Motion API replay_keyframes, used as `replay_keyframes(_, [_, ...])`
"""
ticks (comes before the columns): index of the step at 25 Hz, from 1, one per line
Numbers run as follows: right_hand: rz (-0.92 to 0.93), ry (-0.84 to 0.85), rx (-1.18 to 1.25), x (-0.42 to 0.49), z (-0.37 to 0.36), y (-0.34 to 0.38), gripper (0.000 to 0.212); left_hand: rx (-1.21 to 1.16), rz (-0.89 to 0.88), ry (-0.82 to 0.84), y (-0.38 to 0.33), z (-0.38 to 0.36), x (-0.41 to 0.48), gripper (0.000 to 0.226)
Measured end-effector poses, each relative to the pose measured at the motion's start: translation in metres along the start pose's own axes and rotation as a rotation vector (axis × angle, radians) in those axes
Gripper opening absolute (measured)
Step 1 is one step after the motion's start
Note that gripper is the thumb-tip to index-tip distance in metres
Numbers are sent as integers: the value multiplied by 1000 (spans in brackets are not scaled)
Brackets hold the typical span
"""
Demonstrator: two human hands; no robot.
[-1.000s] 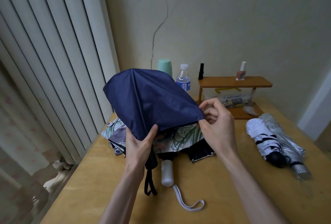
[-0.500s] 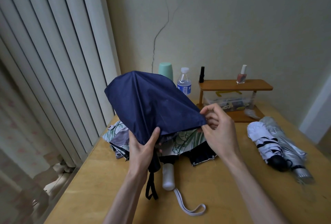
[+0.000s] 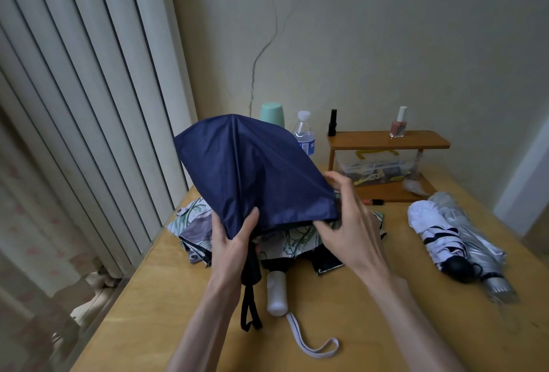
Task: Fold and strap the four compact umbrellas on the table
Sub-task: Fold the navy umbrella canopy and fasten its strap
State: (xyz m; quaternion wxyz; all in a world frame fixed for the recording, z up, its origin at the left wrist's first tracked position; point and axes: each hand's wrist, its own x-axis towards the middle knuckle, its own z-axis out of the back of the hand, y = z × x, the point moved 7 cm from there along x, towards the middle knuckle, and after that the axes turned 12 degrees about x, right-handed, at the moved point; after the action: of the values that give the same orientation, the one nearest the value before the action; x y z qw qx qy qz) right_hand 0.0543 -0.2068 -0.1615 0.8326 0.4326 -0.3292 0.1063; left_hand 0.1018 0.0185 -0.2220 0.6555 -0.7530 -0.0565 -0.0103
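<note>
My left hand (image 3: 231, 241) grips the navy umbrella (image 3: 252, 169) at the base of its loose canopy, just above its black handle, whose strap hangs down. My right hand (image 3: 353, 229) is at the canopy's right hem with fingers spread and loosely curved, thumb just under the edge; it is blurred. Under the navy one, a floral umbrella (image 3: 297, 238) lies spread out on the table, its white handle (image 3: 277, 294) and wrist loop pointing toward me. A folded white-and-black umbrella (image 3: 430, 229) and a folded silver umbrella (image 3: 469, 223) lie side by side at the right.
The wooden table (image 3: 178, 297) meets vertical blinds (image 3: 74, 104) on the left. At the back stand a green cup (image 3: 271, 111), a water bottle (image 3: 304, 133) and a small wooden shelf (image 3: 386, 139) with a nail polish bottle (image 3: 398, 125) over a clear box (image 3: 374, 169).
My right hand has released its pinch on the canopy's right corner and slid down along the hem, fingers opening. My left hand keeps its grip.
</note>
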Motion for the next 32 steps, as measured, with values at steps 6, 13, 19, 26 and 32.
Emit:
replay_keyframes(6, [-253,518,351,0,-5,2,97,148,18,25,0,3,-1,52])
replay_keyframes(13, [-252,209,542,15,9,3,32,223,19,131,-6,-2,-4,77])
replay_keyframes(19, [-229,20,414,17,42,-19,36,168,29,78,-11,-10,-12,74])
replay_keyframes(26, [-317,127,548,18,40,-14,39,191,-37,84,-17,-8,-13,60])
replay_keyframes(32, [-402,204,485,15,47,-16,48,192,-105,10,-22,-4,-12,40])
